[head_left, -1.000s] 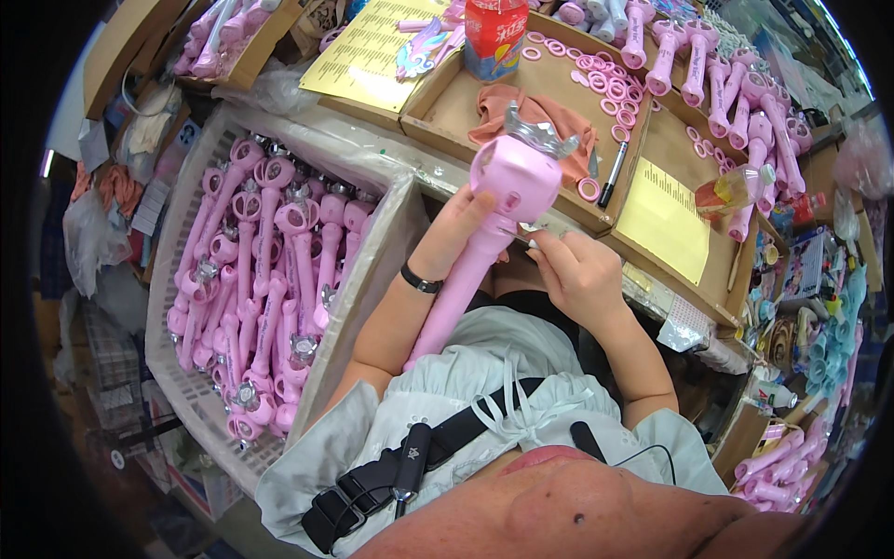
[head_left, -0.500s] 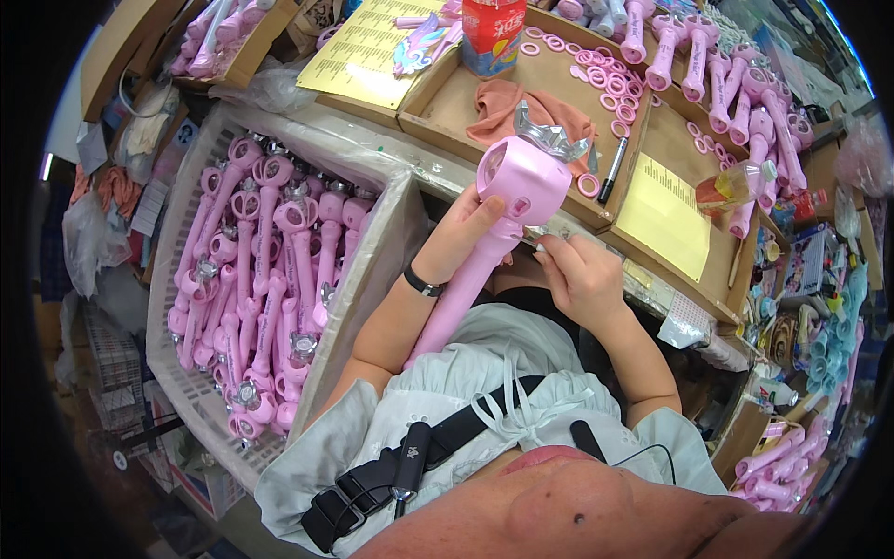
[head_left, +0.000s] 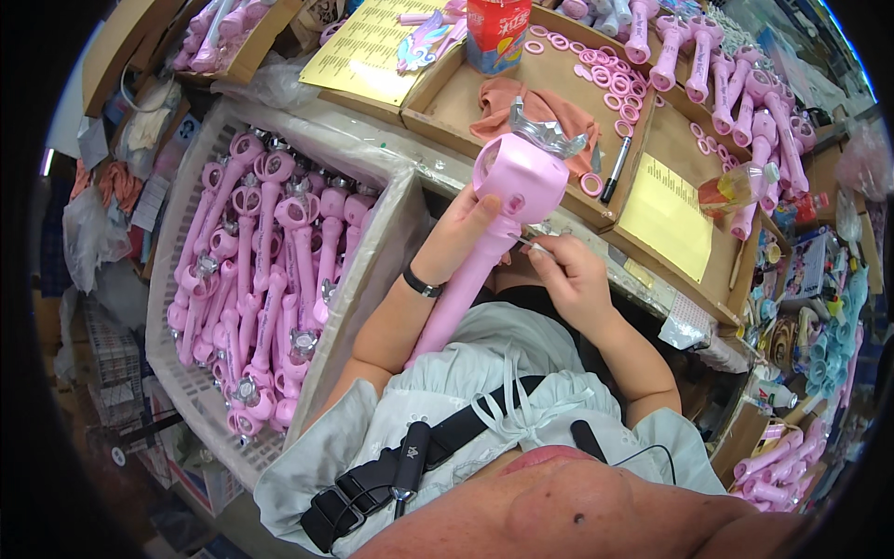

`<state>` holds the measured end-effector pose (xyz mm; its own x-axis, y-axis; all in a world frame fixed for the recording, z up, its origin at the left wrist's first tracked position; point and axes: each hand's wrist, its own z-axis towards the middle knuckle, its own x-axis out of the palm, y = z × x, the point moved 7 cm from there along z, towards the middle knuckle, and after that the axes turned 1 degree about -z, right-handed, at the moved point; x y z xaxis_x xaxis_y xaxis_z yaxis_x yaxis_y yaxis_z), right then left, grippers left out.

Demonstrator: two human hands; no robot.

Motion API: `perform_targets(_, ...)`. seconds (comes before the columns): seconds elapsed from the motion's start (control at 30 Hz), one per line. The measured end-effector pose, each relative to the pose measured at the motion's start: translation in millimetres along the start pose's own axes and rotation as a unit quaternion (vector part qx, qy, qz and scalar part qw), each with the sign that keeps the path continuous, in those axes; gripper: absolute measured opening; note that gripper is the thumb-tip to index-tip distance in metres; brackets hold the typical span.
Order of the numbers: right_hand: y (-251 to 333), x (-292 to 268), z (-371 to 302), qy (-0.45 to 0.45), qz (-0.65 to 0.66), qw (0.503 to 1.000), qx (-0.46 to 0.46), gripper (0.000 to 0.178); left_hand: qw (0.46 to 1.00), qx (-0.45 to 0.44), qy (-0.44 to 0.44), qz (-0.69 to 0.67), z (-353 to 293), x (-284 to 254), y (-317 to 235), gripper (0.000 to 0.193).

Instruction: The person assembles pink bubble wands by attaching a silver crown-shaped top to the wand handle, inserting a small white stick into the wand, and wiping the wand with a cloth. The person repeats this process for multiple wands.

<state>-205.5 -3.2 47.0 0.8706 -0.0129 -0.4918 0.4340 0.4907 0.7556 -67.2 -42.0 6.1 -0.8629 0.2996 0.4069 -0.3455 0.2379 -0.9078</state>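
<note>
A large pink toy wand (head_left: 468,279) slants across the front of me, its hollow round head up and a silver crown (head_left: 549,135) on top. My left hand (head_left: 463,228) is closed around it just below the head, thumb on the near side. The lower end of its handle rests against my clothes by my left forearm. My right hand (head_left: 575,275) pinches a thin pointed tool (head_left: 529,243), whose exact kind is too small to tell. The tool's tip points at the wand's neck; whether it touches cannot be made out.
To the left, a white plastic crate (head_left: 168,307) holds many similar pink wands. Ahead, a cardboard tray (head_left: 447,112) holds an orange cloth (head_left: 531,107), pink rings (head_left: 615,84), a marker (head_left: 615,170) and a red container (head_left: 496,37). More wands (head_left: 703,56) lie far right beside a bottle (head_left: 736,189).
My right hand has moved slightly down and left, and the thin tool now shows extended toward the wand's neck. The wand has shifted slightly left in my left hand.
</note>
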Motion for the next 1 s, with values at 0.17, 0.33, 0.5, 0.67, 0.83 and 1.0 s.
perform_targets(0.17, 6.2, 0.9, -0.2, 0.019, -0.118, 0.992, -0.043, 0.010, 0.998, 0.016, 0.023, -0.050, -1.0, 1.8, -1.0, 0.054)
perform_targets(0.33, 10.1, -2.6, 1.4, 0.028, -0.114, 0.991, -0.063, 0.010, 0.999, 0.024, 0.020, -0.043, -2.0, 3.4, -0.6, 0.056)
perform_targets(0.5, -10.4, 3.6, 0.6, 0.067, 0.143, 0.985, 0.075, 0.022, 0.999, 0.029, 0.030, -0.019, -2.3, 6.0, -5.4, 0.058)
perform_targets(0.67, -39.9, 20.0, -11.6, 0.202, 0.404, 0.810, 0.375, 0.031, 0.999, 0.029, 0.012, -0.005, -2.3, 6.7, -5.8, 0.058)
perform_targets(0.83, -34.2, 29.1, -14.3, 0.269, 0.525, 0.684, 0.429, 0.031, 1.000, 0.010, -0.011, 0.011, -1.5, 3.3, -1.2, 0.057)
perform_targets(1.0, -4.6, 0.8, 1.4, 0.067, -0.128, 0.988, -0.051, 0.021, 1.000, 0.011, -0.002, -0.002, -0.8, 3.9, 1.4, 0.057)
